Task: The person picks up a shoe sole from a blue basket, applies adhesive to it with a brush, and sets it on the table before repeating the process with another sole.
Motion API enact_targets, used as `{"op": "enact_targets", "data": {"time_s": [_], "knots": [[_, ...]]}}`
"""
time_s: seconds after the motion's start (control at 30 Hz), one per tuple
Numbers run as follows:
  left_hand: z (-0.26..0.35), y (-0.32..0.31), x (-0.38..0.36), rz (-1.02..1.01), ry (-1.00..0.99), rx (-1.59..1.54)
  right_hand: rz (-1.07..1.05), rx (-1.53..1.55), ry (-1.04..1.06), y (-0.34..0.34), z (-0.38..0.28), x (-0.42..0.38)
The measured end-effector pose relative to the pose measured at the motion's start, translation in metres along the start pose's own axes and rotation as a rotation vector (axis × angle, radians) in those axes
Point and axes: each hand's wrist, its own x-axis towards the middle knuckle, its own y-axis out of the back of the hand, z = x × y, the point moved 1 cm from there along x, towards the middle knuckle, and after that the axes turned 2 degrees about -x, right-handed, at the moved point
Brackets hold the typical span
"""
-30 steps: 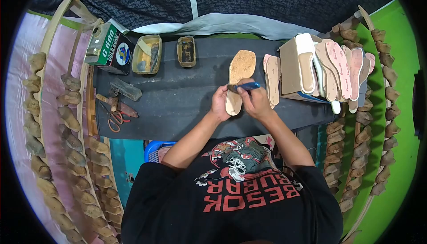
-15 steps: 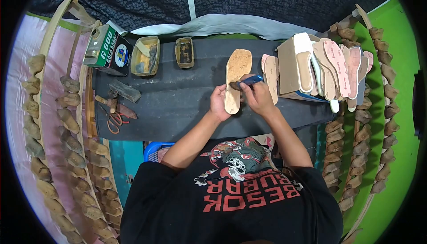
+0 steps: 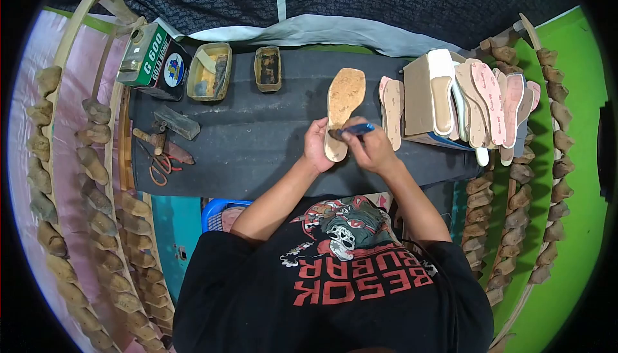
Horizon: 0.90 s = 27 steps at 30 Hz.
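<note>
A tan cork-textured shoe insole (image 3: 344,98) lies lengthwise on the dark work table (image 3: 257,140). My left hand (image 3: 316,147) grips its near heel end. My right hand (image 3: 367,150) holds a blue-handled brush (image 3: 355,129), whose bristle end rests on the insole just above the heel. A pink-edged pair of insoles (image 3: 393,111) lies right beside my right hand.
At the table's back stand a green glue can (image 3: 151,60) and two open glue tins (image 3: 211,71) (image 3: 268,68). A hammer, block and scissors (image 3: 161,156) lie at the left. A box with stacked insoles (image 3: 476,98) is at the right. Racks of wooden shoe lasts (image 3: 77,179) flank both sides.
The brush has shifted slightly across the insole, from mid-sole back toward the heel. My left hand keeps its hold. The view has tilted a little.
</note>
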Motion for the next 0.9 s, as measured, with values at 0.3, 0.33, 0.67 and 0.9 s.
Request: {"op": "enact_targets", "data": {"time_s": [0.3, 0.33, 0.67, 0.9], "knots": [[0.002, -0.020, -0.007, -0.044, 0.001, 0.062, 0.122, -0.006, -0.083, -0.010, -0.014, 0.001], [0.008, -0.017, -0.006, 0.033, 0.012, 0.055, 0.094, 0.018, -0.095, -0.010, -0.019, -0.001], [-0.005, -0.005, 0.002, -0.130, 0.021, -0.035, 0.283, 0.074, -0.184, -0.012, 0.000, 0.016], [0.005, -0.025, -0.010, -0.029, 0.042, -0.030, 0.186, 0.090, -0.189, -0.021, -0.016, -0.001]]}}
